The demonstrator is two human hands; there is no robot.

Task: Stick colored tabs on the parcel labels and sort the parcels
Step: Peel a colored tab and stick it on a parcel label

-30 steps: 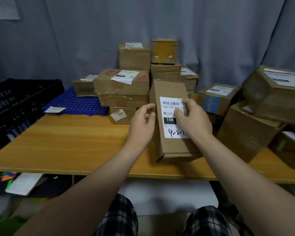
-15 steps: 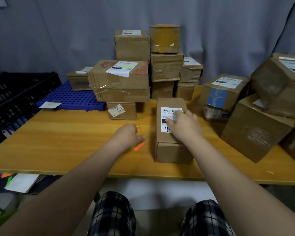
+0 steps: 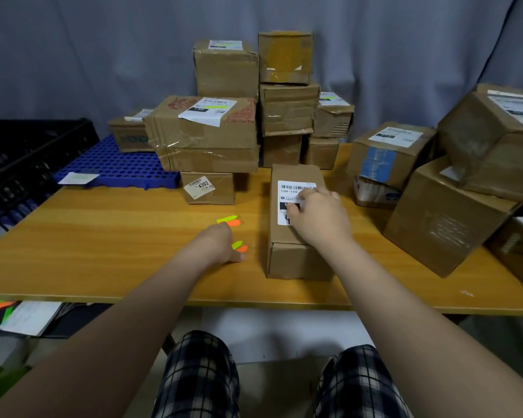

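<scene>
Two hands of ours are out over the wooden surface (image 3: 103,236). Our right hand (image 3: 317,218) lies on top of the parcel (image 3: 296,260) just in front of us, its loosely bent fingers pressing on the white label (image 3: 287,188) and holding nothing. Our left hand (image 3: 218,242) rests knuckles-up on the surface just left of the parcel, over the green and orange tabs (image 3: 230,220), which stick out beside its fingers. We cannot tell whether it grips them. Behind, a stack of parcels (image 3: 206,137) stands against the grey curtain. More parcels (image 3: 444,218) lean together at the right, and a blue tray (image 3: 118,167) lies at the left.
</scene>
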